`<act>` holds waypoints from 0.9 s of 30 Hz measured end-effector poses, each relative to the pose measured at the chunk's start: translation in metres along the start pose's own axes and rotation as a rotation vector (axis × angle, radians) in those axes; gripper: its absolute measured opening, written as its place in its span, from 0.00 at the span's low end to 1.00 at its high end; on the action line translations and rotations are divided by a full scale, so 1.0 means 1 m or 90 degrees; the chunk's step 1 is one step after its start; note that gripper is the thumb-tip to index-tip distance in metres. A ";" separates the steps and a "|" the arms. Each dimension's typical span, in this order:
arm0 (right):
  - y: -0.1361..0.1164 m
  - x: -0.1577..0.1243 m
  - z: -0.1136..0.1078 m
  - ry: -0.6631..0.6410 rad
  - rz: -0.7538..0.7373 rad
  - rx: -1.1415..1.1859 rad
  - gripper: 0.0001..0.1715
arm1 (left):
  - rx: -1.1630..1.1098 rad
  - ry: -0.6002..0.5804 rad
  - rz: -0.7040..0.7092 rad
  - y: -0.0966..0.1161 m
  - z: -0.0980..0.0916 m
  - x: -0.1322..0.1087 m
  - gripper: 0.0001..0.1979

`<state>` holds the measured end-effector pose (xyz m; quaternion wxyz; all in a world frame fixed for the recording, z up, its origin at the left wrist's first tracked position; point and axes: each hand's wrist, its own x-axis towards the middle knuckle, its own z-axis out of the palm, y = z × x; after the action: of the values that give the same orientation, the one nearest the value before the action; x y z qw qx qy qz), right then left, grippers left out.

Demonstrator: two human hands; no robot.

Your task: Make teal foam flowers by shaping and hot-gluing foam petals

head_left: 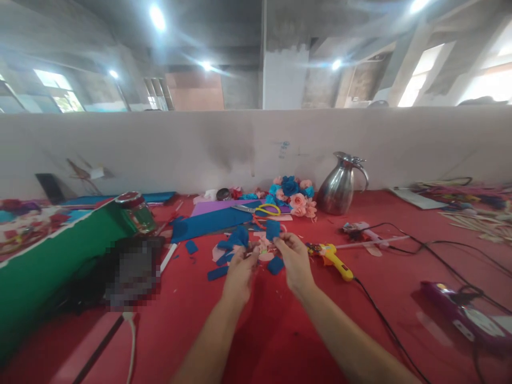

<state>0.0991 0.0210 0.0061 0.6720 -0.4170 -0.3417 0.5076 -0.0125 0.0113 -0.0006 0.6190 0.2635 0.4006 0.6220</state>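
Over the red table [188, 330], my left hand [241, 269] is closed on the base of a blue paper flower [239, 236], whose petals spread above the fingers. Close beside it on the right, my right hand [295, 258] pinches a small blue paper piece [273, 229], held upright. The two hands are apart. Under and around them lie pink scraps and loose blue pieces, one [276, 265] just below my right hand and a strip [218, 273] left of my left hand.
Yellow-handled scissors [267, 209] rest on blue sheets [208, 223]. Behind are pink and blue flowers [298, 204] and a steel jug [339, 186]. A yellow glue gun [338, 262] with a black cord lies right; a green board [52, 272] and jar [136, 214] stand left.
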 end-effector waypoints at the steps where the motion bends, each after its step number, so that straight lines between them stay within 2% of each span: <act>1: -0.003 0.003 -0.003 -0.001 -0.033 -0.022 0.11 | 0.005 0.010 0.009 0.000 0.000 0.000 0.18; 3: -0.006 0.006 -0.009 -0.004 -0.069 -0.057 0.10 | 0.026 0.012 0.018 -0.001 -0.002 0.002 0.18; 9: -0.008 0.007 -0.024 0.001 -0.061 -0.065 0.09 | 0.059 -0.027 0.010 0.001 -0.006 0.005 0.16; 14: -0.011 0.007 -0.023 -0.019 -0.034 -0.036 0.11 | 0.036 -0.034 0.028 0.005 -0.007 0.007 0.15; 19: -0.013 0.002 -0.019 -0.041 -0.012 -0.048 0.11 | 0.002 -0.058 0.006 0.004 -0.008 0.008 0.14; 24: -0.017 0.002 -0.019 -0.027 -0.035 -0.019 0.10 | -0.004 -0.100 -0.025 0.003 -0.006 0.004 0.11; 27: -0.019 0.001 -0.019 -0.052 -0.015 -0.028 0.11 | -0.015 -0.110 -0.029 0.002 -0.004 0.003 0.11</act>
<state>0.1238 0.0149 0.0155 0.6541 -0.4063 -0.3846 0.5090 -0.0175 0.0139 -0.0020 0.6682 0.3000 0.3442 0.5874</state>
